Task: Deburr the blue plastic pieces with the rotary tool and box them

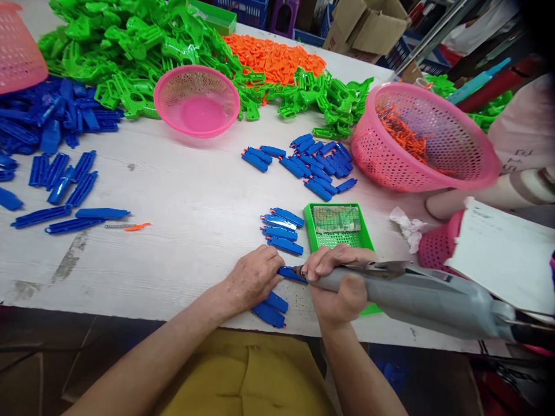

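Left hand lies flat, fingers closed down on a blue plastic piece at the near edge of the table, pinning it in place. Right hand is wrapped tight round a grey power driver; the bit tip touches the exposed right end of the blue piece.

Judgement on technique: the driver should stand square to the piece so the bit does not skid off; the left fingertips sit very close to the tip, so pressure should go straight down, not sideways. The piece wants to lie flat against the table before the trigger is pressed.

Nearby: two more blue pieces under the left wrist, a short row of four just beyond the hands. A small green tray sits just right of that row, partly under the right hand; its contents are too small to identify.

Farther out: a scatter of blue pieces, an upright pink basket, a tipped pink basket holding orange bits, heaps of green parts and orange parts. A loose spring with an orange part lies left.

Obstruction: another person's arm and white paper crowd the right side, close to the driver body
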A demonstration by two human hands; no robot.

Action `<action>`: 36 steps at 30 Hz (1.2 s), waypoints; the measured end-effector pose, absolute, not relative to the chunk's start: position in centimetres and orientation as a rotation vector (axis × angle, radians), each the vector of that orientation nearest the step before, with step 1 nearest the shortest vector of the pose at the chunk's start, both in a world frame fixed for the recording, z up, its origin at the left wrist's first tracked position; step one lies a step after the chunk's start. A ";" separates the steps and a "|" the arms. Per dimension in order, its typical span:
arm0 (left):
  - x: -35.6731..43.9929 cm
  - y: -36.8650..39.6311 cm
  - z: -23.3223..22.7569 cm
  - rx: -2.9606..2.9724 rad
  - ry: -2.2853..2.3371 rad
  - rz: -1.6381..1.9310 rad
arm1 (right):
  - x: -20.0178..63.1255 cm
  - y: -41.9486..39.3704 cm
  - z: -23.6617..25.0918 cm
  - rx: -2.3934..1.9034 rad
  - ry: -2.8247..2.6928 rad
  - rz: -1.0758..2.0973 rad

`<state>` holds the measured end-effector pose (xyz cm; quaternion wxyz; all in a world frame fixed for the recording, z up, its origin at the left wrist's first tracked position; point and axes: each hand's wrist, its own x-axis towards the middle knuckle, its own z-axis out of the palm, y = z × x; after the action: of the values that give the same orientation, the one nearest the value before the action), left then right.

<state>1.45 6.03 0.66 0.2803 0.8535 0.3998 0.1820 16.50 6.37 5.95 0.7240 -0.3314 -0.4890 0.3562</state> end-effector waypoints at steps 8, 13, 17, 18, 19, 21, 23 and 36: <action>1.5 6.0 0.3 2.323 1.088 0.518 | 16.2 6.6 5.7 -0.732 -1.167 0.828; 1.6 6.2 0.7 2.353 1.088 0.434 | 16.2 6.6 5.7 -0.731 -1.110 0.847; 0.6 6.3 1.6 2.404 1.057 0.378 | 18.4 6.8 7.2 -0.660 -1.047 0.849; 0.2 6.4 2.0 2.415 1.047 0.359 | 19.3 7.0 7.6 -0.658 -1.030 0.801; -0.4 6.4 2.4 2.418 1.035 0.342 | 20.3 7.2 8.0 -0.667 -1.014 0.735; -1.4 6.5 3.1 2.391 1.003 0.346 | 22.2 7.8 8.4 -0.718 -0.976 0.600; -2.0 7.0 3.6 2.349 0.984 0.433 | 23.7 8.4 8.1 -0.791 -0.929 0.511; 1.1 9.6 1.2 2.646 1.061 0.613 | 24.2 9.2 6.1 -0.890 -0.870 0.509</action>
<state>1.12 9.58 1.21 0.1125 0.9016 0.3617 0.2088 24.16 9.24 6.06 0.7824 -0.4123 -0.4028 0.2359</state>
